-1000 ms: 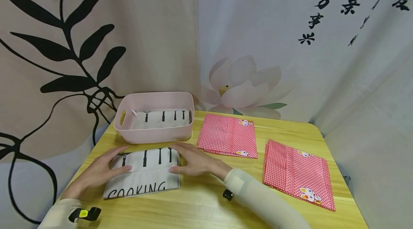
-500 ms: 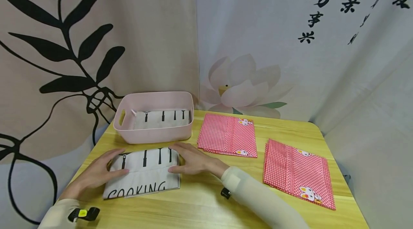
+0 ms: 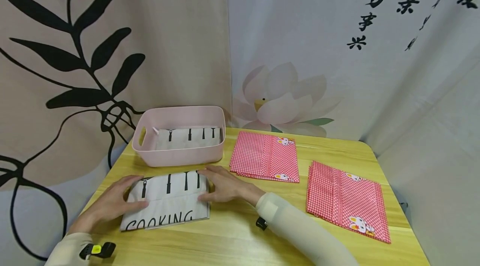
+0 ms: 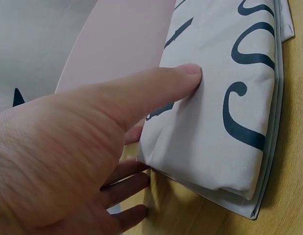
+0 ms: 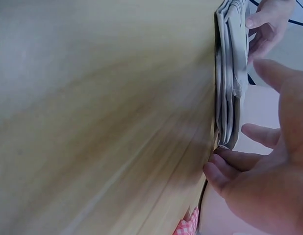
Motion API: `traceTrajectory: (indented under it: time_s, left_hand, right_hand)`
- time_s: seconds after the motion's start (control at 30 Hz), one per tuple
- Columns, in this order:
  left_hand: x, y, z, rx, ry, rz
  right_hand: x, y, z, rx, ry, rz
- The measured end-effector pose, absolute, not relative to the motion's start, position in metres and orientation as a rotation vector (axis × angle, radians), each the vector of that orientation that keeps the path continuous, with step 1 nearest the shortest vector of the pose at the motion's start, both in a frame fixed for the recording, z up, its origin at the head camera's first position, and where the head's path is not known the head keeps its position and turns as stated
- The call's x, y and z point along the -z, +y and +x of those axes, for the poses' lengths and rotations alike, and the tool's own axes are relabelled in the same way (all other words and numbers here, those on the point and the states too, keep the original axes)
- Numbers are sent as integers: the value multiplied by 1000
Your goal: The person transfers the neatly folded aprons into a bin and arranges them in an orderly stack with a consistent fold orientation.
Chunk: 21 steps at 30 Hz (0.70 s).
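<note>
A folded white cloth (image 3: 168, 199), printed with COOKING and dark utensil shapes, lies on the wooden table in several layers. At its left side is my left hand (image 3: 108, 203), the thumb straight over the top face and the other fingertips at the left edge, as the left wrist view shows. My right hand (image 3: 225, 185) is at the opposite side. Its fingertips meet the cloth's end near the table in the right wrist view, while its thumb (image 5: 271, 73) stands out over the top. Neither hand curls around the cloth.
Behind the cloth stands a pink plastic basket (image 3: 180, 158) holding another white cloth (image 3: 187, 139) with similar print. Two folded red checked cloths with rabbit pictures lie to the right, one farther back (image 3: 262, 155), one nearer (image 3: 345, 203). Printed curtains (image 3: 180, 49) enclose the table (image 3: 225, 241).
Both hands stay at the sides of the white cloth. The left thumb has drawn back slightly to the left across its top. The cloth and basket have not visibly moved.
</note>
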State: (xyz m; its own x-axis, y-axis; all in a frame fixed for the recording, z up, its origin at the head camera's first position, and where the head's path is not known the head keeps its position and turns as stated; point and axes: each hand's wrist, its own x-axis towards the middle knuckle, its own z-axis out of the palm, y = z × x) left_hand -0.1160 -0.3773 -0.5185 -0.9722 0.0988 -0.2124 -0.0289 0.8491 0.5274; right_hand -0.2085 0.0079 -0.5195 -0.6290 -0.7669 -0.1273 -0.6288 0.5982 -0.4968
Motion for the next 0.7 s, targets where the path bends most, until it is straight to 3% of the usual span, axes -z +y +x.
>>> traceTrajectory:
  time_s: [0.7]
  left_hand:
    - [526, -375, -115, -783, 2842, 4]
  right_hand:
    - [524, 4, -206, 616, 2516, -1146]
